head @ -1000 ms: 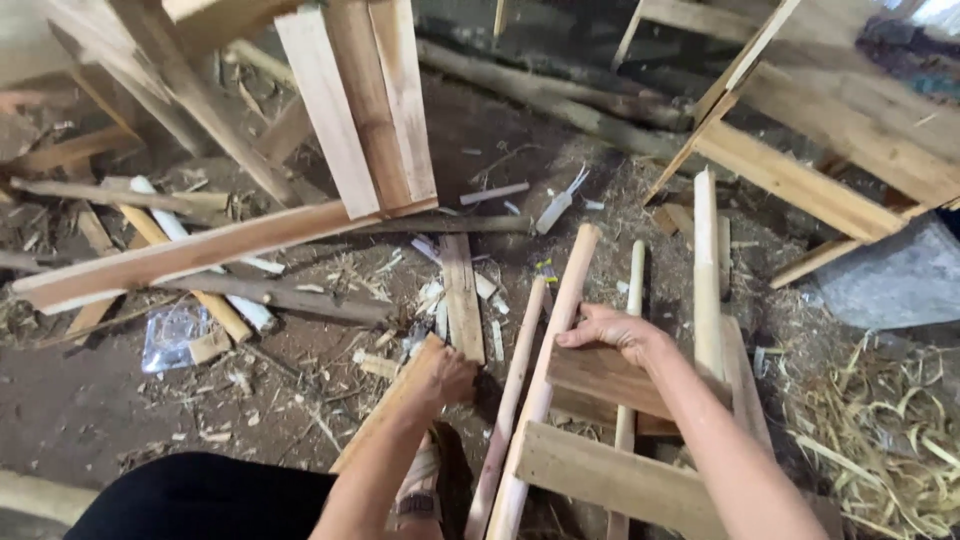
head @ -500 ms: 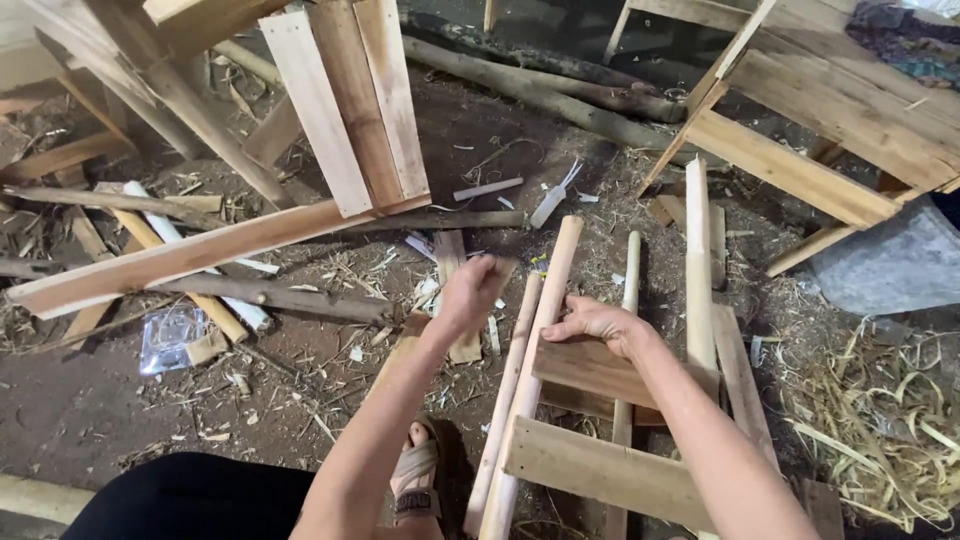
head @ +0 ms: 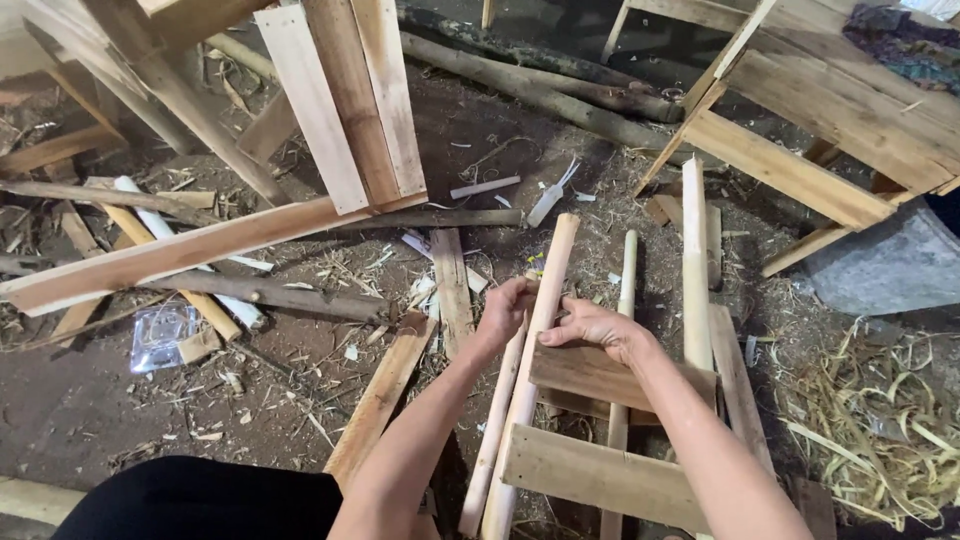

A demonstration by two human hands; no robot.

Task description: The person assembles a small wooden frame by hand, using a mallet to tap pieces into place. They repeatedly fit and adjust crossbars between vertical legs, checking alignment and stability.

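From up here I see both hands on one pale round pole (head: pixel 540 330), the left rail of a small wooden frame (head: pixel 610 420) lying on the dirt floor (head: pixel 90 420). My left hand (head: pixel 505 312) has its grip closed around the pole from the left side, and my right hand (head: pixel 592 325) is pinched shut on it from the right, just above the upper flat slat (head: pixel 620 378). As I judge it, the frame is partly built: two flat slats, the upper one and a lower slat (head: pixel 600 475), already lie across the poles, and a second long pole (head: pixel 696 270) runs along the right side with a thinner stick (head: pixel 624 300) between. Whether the slats are fastened I cannot tell. The upper ends of the poles are bare, with no crosspiece there. Loose boards (head: pixel 380 400), offcuts and shavings (head: pixel 880 420) lie around, and a larger plank structure (head: pixel 820 110) stands beyond.
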